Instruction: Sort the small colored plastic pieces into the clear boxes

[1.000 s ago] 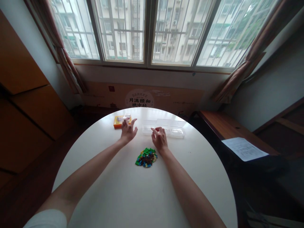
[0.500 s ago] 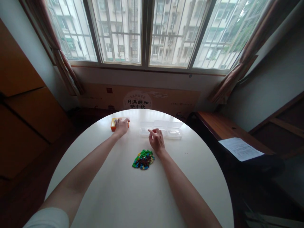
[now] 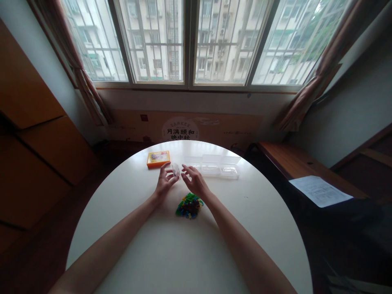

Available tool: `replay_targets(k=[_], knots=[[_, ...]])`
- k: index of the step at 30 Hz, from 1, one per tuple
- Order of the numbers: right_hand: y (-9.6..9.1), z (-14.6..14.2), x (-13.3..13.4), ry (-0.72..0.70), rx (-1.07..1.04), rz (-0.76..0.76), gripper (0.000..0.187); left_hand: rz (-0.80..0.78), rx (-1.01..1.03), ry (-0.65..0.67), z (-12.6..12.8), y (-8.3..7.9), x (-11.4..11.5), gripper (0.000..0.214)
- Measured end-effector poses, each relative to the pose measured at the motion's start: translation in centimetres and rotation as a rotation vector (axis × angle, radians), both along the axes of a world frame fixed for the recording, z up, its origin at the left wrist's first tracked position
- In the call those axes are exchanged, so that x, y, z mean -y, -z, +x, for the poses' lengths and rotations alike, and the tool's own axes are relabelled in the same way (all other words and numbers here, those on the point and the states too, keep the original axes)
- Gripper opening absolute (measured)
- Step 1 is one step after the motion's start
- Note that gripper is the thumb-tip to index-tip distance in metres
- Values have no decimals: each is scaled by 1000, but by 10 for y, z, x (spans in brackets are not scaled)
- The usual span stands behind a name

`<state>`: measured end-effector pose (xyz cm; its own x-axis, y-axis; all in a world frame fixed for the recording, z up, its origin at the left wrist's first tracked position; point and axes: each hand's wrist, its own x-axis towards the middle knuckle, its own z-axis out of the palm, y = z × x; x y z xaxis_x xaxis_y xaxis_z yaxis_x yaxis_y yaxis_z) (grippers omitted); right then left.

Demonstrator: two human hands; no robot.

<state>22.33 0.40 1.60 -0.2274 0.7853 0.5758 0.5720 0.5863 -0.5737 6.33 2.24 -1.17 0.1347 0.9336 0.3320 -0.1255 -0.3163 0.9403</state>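
Observation:
My left hand (image 3: 165,182) hovers over the round white table (image 3: 153,249) and pinches a small clear plastic piece (image 3: 175,169) between thumb and fingers. My right hand (image 3: 193,181) is right beside it, fingers spread, its fingertips almost at the clear piece. A pile of small green, blue, brown and yellow bricks (image 3: 189,205) lies just below both hands. An orange box (image 3: 158,159) sits further back on the left. A row of clear plastic containers (image 3: 219,168) stands behind my right hand.
A wide barred window fills the far wall, with a printed cardboard panel (image 3: 180,130) below it. A wooden bench with a paper sheet (image 3: 320,190) is on the right. Wooden cabinets stand on the left.
My left hand came back from the orange box toward the middle, now holding a small clear piece. My right hand shifted left to meet it.

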Motion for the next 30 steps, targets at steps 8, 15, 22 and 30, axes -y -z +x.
replay_targets(k=[8,15,22,30], knots=[[-14,1,1,-130,-127,-243,37,72,-44,104,3,-2,3,65],[-16,7,1,-219,-126,-317,39,161,-162,37,4,-5,10,68],[-24,4,12,-80,265,-151,37,130,-170,68,6,-5,13,71],[-26,0,17,-37,547,-85,30,76,-130,140,3,-2,10,72]])
